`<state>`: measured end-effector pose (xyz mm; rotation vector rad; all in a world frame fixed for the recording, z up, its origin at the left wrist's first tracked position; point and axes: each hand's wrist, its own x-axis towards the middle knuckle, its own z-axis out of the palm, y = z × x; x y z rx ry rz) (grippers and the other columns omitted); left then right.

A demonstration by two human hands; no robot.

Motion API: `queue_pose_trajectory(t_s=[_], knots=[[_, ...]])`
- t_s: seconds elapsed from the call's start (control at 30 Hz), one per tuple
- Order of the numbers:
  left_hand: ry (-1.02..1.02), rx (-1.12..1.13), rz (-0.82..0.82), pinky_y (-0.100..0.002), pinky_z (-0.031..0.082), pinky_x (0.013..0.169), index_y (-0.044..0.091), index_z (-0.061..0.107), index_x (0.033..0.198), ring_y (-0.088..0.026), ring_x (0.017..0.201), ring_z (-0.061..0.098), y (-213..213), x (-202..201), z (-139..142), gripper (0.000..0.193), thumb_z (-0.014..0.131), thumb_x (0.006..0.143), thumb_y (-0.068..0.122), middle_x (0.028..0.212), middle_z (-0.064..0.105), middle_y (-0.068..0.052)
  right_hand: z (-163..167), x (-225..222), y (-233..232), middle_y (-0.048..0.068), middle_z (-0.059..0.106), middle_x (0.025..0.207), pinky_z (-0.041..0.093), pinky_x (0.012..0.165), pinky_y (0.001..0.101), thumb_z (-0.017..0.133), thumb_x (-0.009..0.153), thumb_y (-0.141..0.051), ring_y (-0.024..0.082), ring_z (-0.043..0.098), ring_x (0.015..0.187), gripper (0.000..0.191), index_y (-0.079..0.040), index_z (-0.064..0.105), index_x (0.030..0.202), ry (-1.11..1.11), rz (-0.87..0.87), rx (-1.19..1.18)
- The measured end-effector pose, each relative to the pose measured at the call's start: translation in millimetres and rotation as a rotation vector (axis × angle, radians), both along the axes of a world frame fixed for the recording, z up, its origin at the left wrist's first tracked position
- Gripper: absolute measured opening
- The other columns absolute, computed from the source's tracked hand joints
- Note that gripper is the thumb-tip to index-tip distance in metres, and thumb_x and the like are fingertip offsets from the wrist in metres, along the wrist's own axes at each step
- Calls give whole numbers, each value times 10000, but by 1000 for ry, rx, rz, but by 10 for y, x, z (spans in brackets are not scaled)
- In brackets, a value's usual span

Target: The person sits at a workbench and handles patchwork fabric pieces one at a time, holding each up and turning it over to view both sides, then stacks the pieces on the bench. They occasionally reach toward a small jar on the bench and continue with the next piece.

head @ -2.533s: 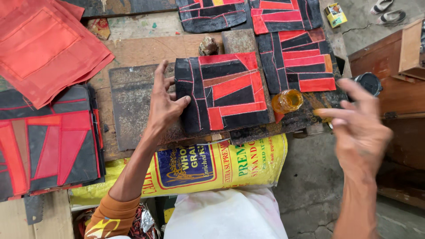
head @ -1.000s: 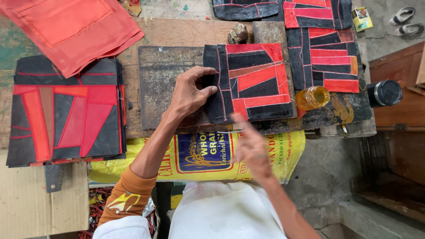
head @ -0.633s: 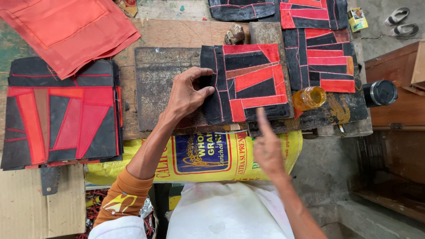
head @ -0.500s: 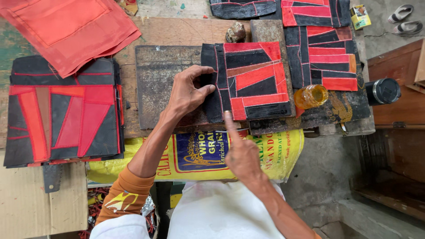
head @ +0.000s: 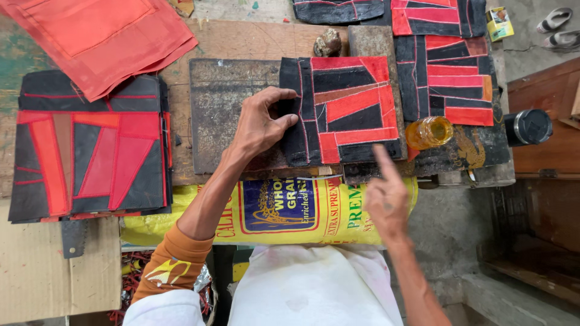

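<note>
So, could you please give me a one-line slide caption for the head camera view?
Left hand presses a red-and-black patchwork panel on the worn workbench; right hand hovers, forefinger raised.

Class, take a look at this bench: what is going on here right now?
A person sits at a wooden workbench. The left hand presses on the left edge of a red-and-black patchwork panel lying on a dark slab. The right hand hovers just below the panel, forefinger raised and pointing toward it, holding nothing. A stack of similar panels lies at the left, and a small amber jar at the right.
</note>
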<state>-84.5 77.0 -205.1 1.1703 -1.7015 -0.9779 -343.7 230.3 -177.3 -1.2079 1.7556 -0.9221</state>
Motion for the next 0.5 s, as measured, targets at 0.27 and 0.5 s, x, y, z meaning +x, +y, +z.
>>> queue_pose_trajectory(t_s=[0.27, 0.5], knots=[[-33, -17, -10, -312, 575, 855, 35, 726, 1190, -203, 1001, 727, -5, -9, 14, 438, 819, 765, 88, 1101, 749, -108, -146, 525, 150, 109, 546, 479, 453, 468, 453, 552, 699, 71, 248, 533, 411, 952, -116, 325, 1605, 853, 382, -48], [-22, -18, -31, -287, 581, 843, 31, 722, 1202, -157, 977, 719, -21, -9, 25, 429, 809, 784, 71, 1106, 748, -88, 33, -116, -89, 126, 556, 516, 464, 515, 434, 573, 775, 92, 276, 557, 432, 817, -136, 461, 1551, 764, 153, -80]])
